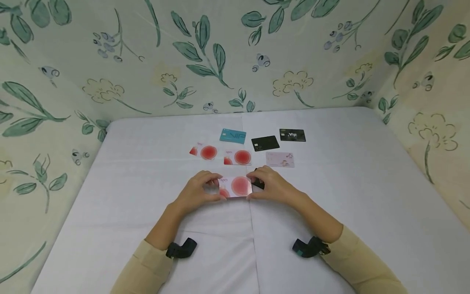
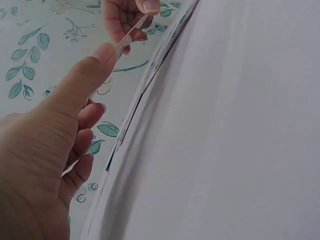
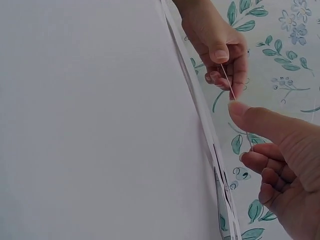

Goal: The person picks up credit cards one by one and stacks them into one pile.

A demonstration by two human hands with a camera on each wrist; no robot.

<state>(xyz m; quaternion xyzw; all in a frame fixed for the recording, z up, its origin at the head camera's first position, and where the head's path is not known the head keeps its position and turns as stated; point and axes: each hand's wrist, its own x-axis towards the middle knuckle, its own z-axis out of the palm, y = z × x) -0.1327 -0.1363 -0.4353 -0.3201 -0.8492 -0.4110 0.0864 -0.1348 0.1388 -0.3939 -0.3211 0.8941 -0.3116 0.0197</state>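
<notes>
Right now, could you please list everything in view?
held card: one, pinkish, centre
circle cards: two, red/white, beyond held card
blue card: one, blue, rear
black cards: two, black, right of blue card
pale card: one, pink, right of circle cards
dark item: one, black, behind right hand
tablecloth: one, white, underneath
floral backdrop: one, cream, around tablecloth
left hand: one, held card's left end
right hand: one, held card's right end
sleeves: two, tan, foreground
wrist devices: two, black, beside sleeves

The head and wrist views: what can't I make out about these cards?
- Head view: part of a black rectangular card, hidden by the right hand.
- Head view: lettering on the held pinkish-white card with red circle, too small.
- Wrist views: that card's face, turned nearly edge-on.
</notes>
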